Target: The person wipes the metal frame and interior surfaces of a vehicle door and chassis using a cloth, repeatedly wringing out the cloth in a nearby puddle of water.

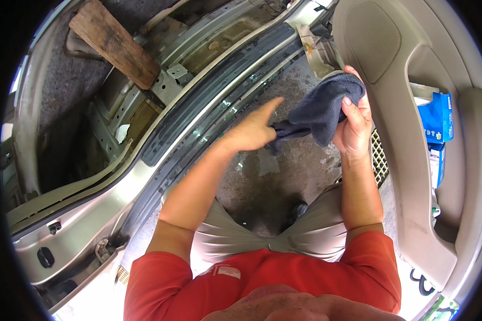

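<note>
A dark grey-blue cloth (319, 106) hangs stretched between my two hands, above the wet concrete floor. My right hand (355, 120) grips its upper bunched end, thumb on the near face, close to the car door panel. My left hand (253, 126) pinches the lower, twisted end, with one finger extended away from it. To the left of my left hand runs the car's door sill (221, 94), whose dark strips carry water drops.
The beige door panel (379, 40) stands at my right, with blue packs (436, 116) in its pocket. On the left, the stripped car floor holds a wooden plank (114, 44) and metal brackets (178, 74). A yellowish floor grate (379, 154) lies beside the door.
</note>
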`<state>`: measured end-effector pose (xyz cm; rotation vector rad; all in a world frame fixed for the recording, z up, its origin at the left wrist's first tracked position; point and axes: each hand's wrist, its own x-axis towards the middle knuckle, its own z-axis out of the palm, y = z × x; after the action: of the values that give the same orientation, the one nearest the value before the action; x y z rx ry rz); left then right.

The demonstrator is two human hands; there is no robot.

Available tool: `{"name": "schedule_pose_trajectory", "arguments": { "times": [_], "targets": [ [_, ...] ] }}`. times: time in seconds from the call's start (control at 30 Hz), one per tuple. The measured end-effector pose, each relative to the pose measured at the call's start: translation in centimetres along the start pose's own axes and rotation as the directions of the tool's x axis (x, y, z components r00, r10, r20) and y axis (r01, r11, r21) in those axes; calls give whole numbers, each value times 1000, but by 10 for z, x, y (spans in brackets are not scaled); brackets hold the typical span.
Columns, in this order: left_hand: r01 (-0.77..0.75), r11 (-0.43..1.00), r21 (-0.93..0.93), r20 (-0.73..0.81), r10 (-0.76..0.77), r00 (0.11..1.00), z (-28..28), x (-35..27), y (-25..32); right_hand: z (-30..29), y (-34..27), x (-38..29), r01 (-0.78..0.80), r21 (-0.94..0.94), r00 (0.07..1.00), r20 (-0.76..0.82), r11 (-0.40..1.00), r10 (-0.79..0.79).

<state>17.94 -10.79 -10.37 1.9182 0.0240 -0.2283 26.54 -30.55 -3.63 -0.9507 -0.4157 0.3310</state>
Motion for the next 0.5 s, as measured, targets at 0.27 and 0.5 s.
{"name": "schedule_pose_trajectory", "arguments": {
  "times": [0.27,0.5],
  "targets": [
    [206,948,-243,472,-69,879,68,8,-44,12,-7,-1,-12,219,998,58,976,0],
    [150,885,-440,309,-7,951,61,-22,-39,-42,4,9,-2,-86,961,-276,996,-22]
  ]
}}
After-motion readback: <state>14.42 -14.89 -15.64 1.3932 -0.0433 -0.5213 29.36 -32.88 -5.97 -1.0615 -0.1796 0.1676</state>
